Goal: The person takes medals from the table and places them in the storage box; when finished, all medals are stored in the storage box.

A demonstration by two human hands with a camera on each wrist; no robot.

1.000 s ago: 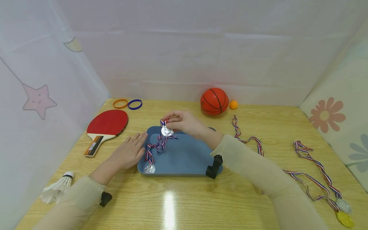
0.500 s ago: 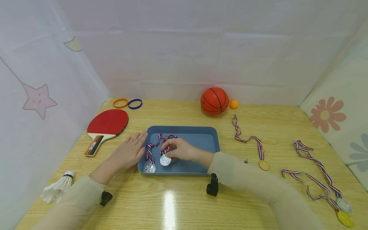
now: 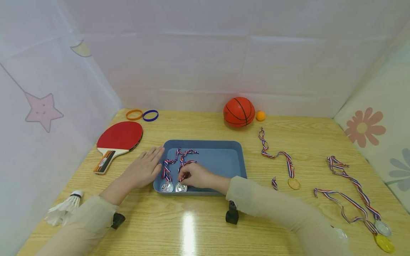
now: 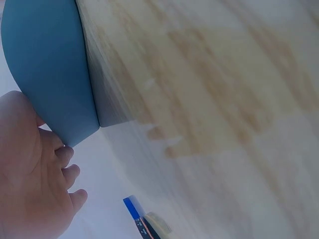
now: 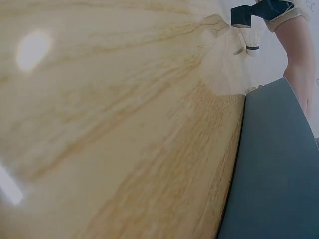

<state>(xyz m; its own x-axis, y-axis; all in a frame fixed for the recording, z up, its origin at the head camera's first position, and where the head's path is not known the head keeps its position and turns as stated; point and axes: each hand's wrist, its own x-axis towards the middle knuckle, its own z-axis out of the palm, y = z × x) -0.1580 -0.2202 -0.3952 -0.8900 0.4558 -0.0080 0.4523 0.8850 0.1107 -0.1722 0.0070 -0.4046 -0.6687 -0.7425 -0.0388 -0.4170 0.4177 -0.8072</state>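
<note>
A blue tray [image 3: 238, 144] sits mid-table. Inside it, at the front left, two silver medals lie side by side, one [image 3: 167, 187] further left and the other [image 3: 180, 187] beside it. Their striped ribbons [image 3: 179, 158] trail toward the back of the tray. My right hand [image 3: 184, 176] is low in the tray, fingers curled, pinching the ribbon just above the second medal. My left hand [image 3: 150, 160] lies flat on the table against the tray's left wall. The left wrist view shows that wall [image 4: 45, 64] beside my fingers [image 4: 35, 184].
A red paddle [image 3: 118, 138], an orange ring [image 3: 134, 115] and a blue ring [image 3: 150, 116] lie at the back left. A basketball [image 3: 238, 112] and an orange ball [image 3: 260, 116] sit behind the tray. A shuttlecock [image 3: 64, 209] lies front left. A gold medal [image 3: 293, 183] and more ribboned medals [image 3: 382, 229] lie right.
My right hand brought the silver medal from above the tray's back down to its front left, laying it beside the first medal. The left hand stayed still.
</note>
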